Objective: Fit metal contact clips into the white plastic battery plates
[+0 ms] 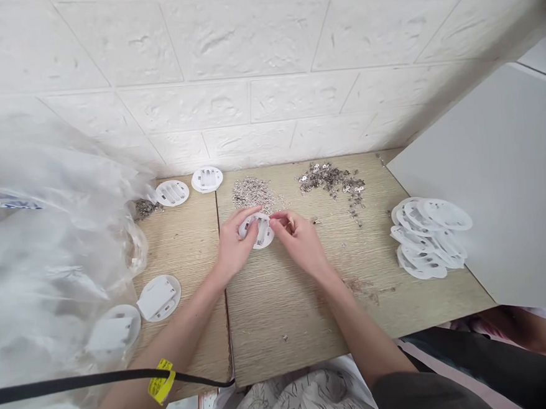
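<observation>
A white round plastic battery holder (265, 237) with long slots is held up above the table near the middle. My left hand (233, 243) grips it from the left, its thumb lying over the face. At the holder's right edge is my right hand (301, 237), with thumb and fingers pinched together; whatever is between them is too small to make out. Just behind the holder lies a heap of tiny pale metal pieces (253, 192). Farther right is a scattered heap of shiny metal contact plates (330, 179).
A messy stack of white round holders (432, 237) stands at right, beside a grey panel (496, 182). More holders (172, 193) lie at back left and front left. A clear plastic bag (48, 276) bulges on the left. A black cable (102, 377) crosses my left forearm.
</observation>
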A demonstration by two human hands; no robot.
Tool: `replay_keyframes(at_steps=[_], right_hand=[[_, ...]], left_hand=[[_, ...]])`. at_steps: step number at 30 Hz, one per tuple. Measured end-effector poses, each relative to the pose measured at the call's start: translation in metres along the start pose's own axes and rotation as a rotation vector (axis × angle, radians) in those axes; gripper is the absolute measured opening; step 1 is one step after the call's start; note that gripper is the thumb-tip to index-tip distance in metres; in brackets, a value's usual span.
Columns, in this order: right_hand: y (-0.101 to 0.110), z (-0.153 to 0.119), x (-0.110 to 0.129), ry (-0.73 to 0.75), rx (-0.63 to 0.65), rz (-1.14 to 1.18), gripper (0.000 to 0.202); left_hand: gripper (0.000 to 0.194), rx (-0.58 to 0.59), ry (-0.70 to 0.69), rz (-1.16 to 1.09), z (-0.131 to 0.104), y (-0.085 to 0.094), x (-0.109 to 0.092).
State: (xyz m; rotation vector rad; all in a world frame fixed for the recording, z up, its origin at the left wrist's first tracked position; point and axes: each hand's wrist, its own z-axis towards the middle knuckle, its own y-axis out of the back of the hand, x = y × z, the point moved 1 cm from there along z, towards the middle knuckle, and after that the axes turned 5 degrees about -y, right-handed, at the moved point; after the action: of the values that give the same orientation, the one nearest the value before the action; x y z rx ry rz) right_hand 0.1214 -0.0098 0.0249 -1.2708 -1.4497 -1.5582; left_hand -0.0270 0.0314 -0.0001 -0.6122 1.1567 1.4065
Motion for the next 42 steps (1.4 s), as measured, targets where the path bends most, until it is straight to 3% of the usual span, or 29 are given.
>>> replay_keyframes(at_steps=[4,9,12,16,19,24,29,33,37,42], right_hand=[[0.000,-0.012,0.001,0.160,-0.116,-0.091,0.017],[0.006,-0.024,0.000,0.652,-0.283,-0.226,0.007],[0.007,-0.029,-0.006,0.923,-0.331,-0.315,0.016],[0.007,-0.029,-0.010,1.058,-0.397,-0.326,0.026],[0.007,-0.028,-0.012,1.000,-0.411,-0.347,0.019],[0.006,-0.026,-0.014,0.742,-0.282,-0.273,0.008],[0.006,-0.024,-0.011,0.191,-0.079,-0.092,0.018],[0.005,-0.020,-0.008,-0.094,0.105,-0.017,0.015],[0.003,-0.016,-0.006,-0.223,0.203,-0.022,0.017],[0.001,-0.012,-0.005,-0.242,0.314,-0.088,0.009]], left_hand=[[0.036,-0.015,-0.125,-0.011,-0.006,-0.003,-0.006],[0.016,-0.020,-0.295,-0.013,-0.009,-0.001,-0.015],[0.016,-0.041,-0.461,0.031,-0.010,0.001,-0.019],[0.020,-0.073,-0.598,0.078,-0.010,0.002,-0.021],[0.020,-0.079,-0.620,0.087,-0.011,0.003,-0.020],[0.018,-0.027,-0.554,0.088,-0.013,0.001,-0.023],[0.011,0.057,-0.265,0.116,-0.011,0.000,-0.020],[0.013,0.201,-0.004,0.177,-0.007,0.005,-0.016],[0.012,0.327,0.135,0.218,-0.003,0.013,-0.018],[0.014,0.452,0.148,0.258,-0.002,0.019,-0.022]])
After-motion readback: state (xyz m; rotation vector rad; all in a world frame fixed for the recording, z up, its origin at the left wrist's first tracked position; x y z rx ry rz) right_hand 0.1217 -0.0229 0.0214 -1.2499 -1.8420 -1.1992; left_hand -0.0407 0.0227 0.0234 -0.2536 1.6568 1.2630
